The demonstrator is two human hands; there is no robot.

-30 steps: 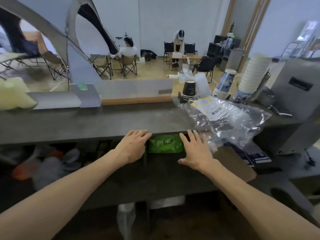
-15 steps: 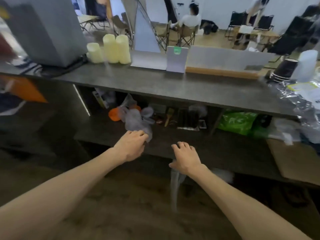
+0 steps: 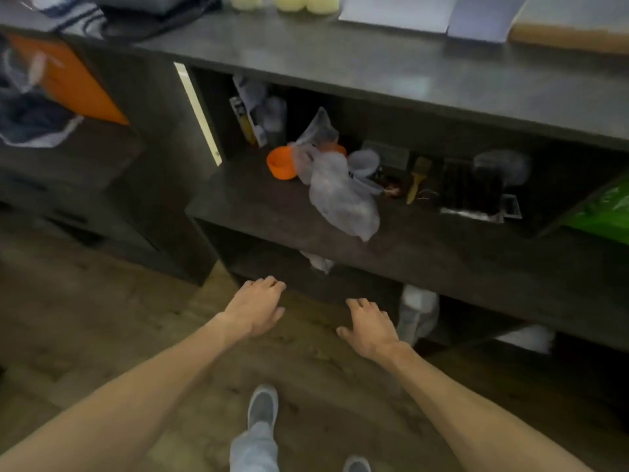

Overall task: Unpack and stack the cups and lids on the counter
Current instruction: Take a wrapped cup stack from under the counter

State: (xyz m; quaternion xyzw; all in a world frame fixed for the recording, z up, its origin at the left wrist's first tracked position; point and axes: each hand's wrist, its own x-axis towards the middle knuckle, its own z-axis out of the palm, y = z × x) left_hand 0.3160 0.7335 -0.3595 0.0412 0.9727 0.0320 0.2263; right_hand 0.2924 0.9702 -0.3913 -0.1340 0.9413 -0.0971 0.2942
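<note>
Both bare hands empty, reaching low toward the dark grey shelving unit (image 3: 425, 247).
Left hand (image 3: 253, 310) and right hand (image 3: 369, 327) hover palm-down, fingers loosely spread, holding nothing; white plastic-wrapped packs (image 3: 417, 311) sit at the bottom shelf's front edge, just beside the right hand.

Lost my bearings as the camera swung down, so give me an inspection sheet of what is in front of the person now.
Surface: dark counter, mostly bare; pale candles and boards at its back edge.
Job's things: plastic-wrapped packs on the bottom shelf; contents cannot be told.
Clutter: middle shelf holds an orange cup, a crumpled plastic bag, a brush, a green bag.
Hands: left hand and right hand open, empty, reaching towards the lower shelves.
Cables: nothing seen.
Surroundings: wooden floor, grey shoe.
</note>
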